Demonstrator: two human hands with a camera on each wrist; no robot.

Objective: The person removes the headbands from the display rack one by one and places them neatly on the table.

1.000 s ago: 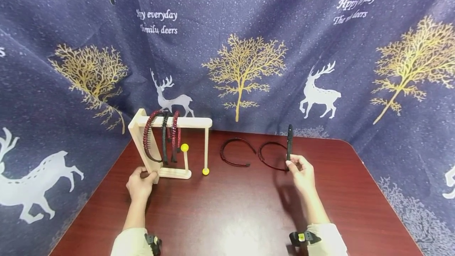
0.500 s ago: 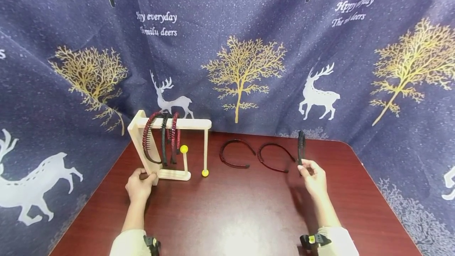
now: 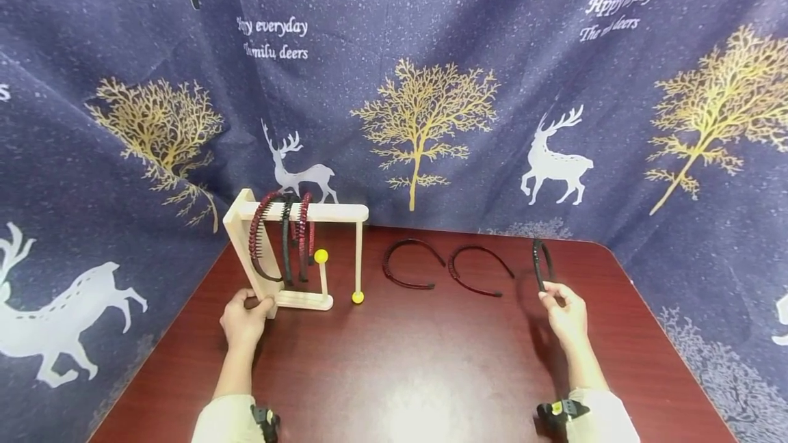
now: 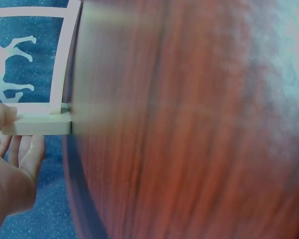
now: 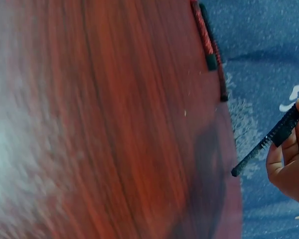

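My right hand (image 3: 568, 313) pinches a black toothed headband (image 3: 537, 265) by one end near the table's right side, its arch pointing up. In the right wrist view the same headband (image 5: 269, 137) shows its comb teeth and dark tips. My left hand (image 3: 243, 318) grips the base of a pale wooden stand (image 3: 258, 272); the left wrist view shows the thumb on top of the wood (image 4: 37, 124) and fingers below. On the stand's upper bar (image 3: 338, 212) hang several headbands, dark red and black. Two dark red headbands (image 3: 409, 286) lie on the table between the stand and my right hand.
A thin rod with a yellow ball (image 3: 358, 297) hangs from the bar's end. A short peg topped by another yellow ball (image 3: 321, 256) rises from the stand's foot. The dark red table (image 3: 394, 354) ends at a blue deer-print cloth (image 3: 369, 142) behind.
My right hand has moved right with the black headband, away from the headbands lying on the table, and the headband has turned so its arch shows more. My left hand stays on the stand.
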